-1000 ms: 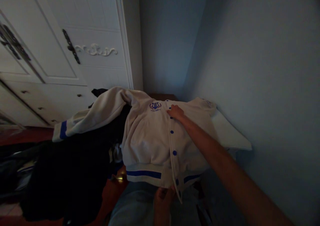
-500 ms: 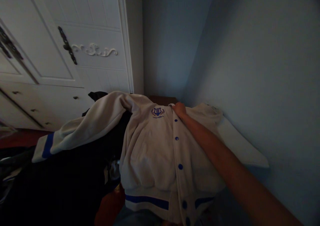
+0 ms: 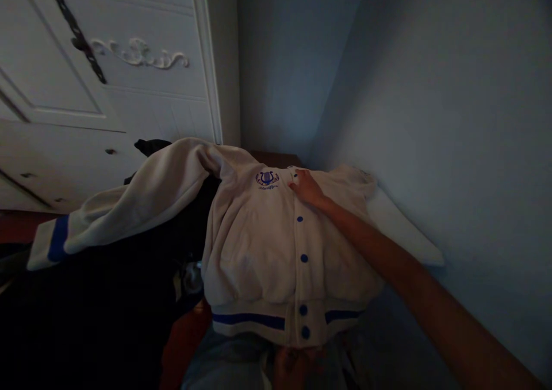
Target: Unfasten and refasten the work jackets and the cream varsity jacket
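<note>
Largest on my feed: blue-grey wall (image 3: 448, 119), rising beyond the right hand (image 3: 307, 190) and to its right. Next, white cupboard (image 3: 166, 99), farther off to the left of that grip, its door carrying a scrolled ornament.

Cream jacket (image 3: 259, 243): lies spread, front up, directly under the right hand. 1 sleeve, with a blue cuff stripe, reaches out left of the grip; the hem, also blue-striped, is on the near side. Black cloth (image 3: 99, 309) lies left of and nearer than the right hand, partly under that sleeve. Right of the grip a pale straight-edged piece (image 3: 399, 223) sticks out; board or garment, I cannot tell.

Right hand: fingers bent, touching the front placket near the collar. Whether they pinch the fabric or only press on it, I cannot tell.

Left hand (image 3: 291, 367): well below the right hand, at the near hem, blurred and dim. I cannot tell whether it grasps the hem.

Smaller items: brown surface (image 3: 276, 159), just beyond the collar and the right hand; blue emblem (image 3: 267, 179), just left of the right fingers; 4 blue buttons (image 3: 304, 258), in line from below the right hand down to the hem.
</note>
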Available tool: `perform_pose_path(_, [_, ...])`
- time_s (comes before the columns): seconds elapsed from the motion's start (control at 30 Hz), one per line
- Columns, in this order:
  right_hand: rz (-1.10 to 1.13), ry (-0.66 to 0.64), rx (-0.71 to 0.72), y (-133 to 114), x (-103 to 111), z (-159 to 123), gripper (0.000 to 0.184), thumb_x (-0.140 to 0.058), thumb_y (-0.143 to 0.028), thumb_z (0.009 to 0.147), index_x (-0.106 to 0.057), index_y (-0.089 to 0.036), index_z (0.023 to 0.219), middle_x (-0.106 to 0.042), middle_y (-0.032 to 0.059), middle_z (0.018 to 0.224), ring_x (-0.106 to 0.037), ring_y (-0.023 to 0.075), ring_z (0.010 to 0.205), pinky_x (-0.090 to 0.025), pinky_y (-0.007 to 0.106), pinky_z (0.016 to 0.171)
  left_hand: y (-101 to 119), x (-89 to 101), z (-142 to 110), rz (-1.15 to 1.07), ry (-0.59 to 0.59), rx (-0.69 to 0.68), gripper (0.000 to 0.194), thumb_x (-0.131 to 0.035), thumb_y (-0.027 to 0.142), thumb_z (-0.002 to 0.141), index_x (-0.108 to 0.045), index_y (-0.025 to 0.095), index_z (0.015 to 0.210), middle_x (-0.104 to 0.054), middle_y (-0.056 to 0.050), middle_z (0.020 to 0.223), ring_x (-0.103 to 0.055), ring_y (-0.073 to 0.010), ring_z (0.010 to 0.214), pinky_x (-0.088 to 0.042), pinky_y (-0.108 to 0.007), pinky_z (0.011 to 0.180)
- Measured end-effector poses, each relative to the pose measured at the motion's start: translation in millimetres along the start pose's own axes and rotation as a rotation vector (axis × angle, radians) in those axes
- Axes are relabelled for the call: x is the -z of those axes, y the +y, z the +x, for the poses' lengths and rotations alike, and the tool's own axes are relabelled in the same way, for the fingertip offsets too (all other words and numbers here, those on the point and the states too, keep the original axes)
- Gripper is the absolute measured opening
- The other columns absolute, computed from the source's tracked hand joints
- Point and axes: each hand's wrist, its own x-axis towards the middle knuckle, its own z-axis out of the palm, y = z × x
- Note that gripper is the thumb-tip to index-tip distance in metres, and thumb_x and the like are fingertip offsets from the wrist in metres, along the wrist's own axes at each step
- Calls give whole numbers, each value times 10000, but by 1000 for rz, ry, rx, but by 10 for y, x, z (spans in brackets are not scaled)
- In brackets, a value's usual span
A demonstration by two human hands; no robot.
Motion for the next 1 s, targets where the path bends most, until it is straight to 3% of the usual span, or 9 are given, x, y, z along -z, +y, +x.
perform_pose_path(0.1, [216, 133, 259, -154, 195, -754, 430, -559, -335, 928, -566, -157, 1319, -560, 142, 1321, -510, 232, 1266, -412, 385, 1093, 4, 21, 27, -17, -28, -9, 592, -887, 628, 439, -718, 142, 732, -750, -126, 713, -722, -298, 685, -546, -343, 570])
perform_pose_path(0.17, [368, 131, 356, -238, 305, -1373, 331, -524, -365, 958, -628, -206, 1229, -626, 100, 1195, -577, 205, 1157, -477, 370, 1016, 49, 43, 11, -24, -71, -8, 567, -888, 605, 470, -728, 135, 745, -758, -126, 759, -729, -298, 712, -554, -340, 591])
perform_pose_path(0.3, [512, -78, 487, -293, 359, -2520, 305, -568, -386, 954, -667, -232, 1198, -676, 81, 1076, -632, 186, 1031, -530, 324, 913, 191, 47, -102, -29, -130, -55, 494, -852, 571, 578, -753, 132, 782, -759, -114, 808, -731, -291, 763, -563, -338, 631])
perform_pose_path(0.4, [539, -176, 443, -252, 274, -3063, 449, -639, -461, 903, -633, -226, 1286, -653, 109, 1163, -630, 204, 1078, -539, 325, 919, 282, 10, -191, -11, -148, -80, 476, -848, 561, 576, -755, 123, 735, -745, -103, 769, -709, -254, 736, -564, -324, 638])
perform_pose_path(0.57, [524, -94, 276, -211, 185, -3400, 486, -706, -425, 858, -635, -245, 1304, -627, 117, 1227, -599, 233, 1165, -506, 377, 1011, 332, -55, -291, -7, -116, -124, 415, -863, 508, 568, -731, 126, 663, -709, -54, 674, -648, -173, 640, -547, -273, 615])
perform_pose_path(0.73, [609, -22, 218, -250, 213, -3465, 296, -669, -356, 897, -728, -252, 1168, -698, 83, 1114, -651, 211, 1058, -535, 366, 959, 373, -94, -366, 27, -189, -174, 410, -826, 514, 640, -752, 126, 752, -749, -85, 779, -694, -214, 738, -552, -289, 652])
perform_pose_path(1.0, [789, 115, -42, -317, 268, -3599, 198, -664, -366, 886, -780, -254, 1000, -743, 48, 946, -698, 188, 876, -568, 314, 811, 424, -105, -406, 44, -229, -190, 413, -818, 467, 669, -753, 118, 881, -764, -119, 913, -717, -235, 812, -543, -284, 653])
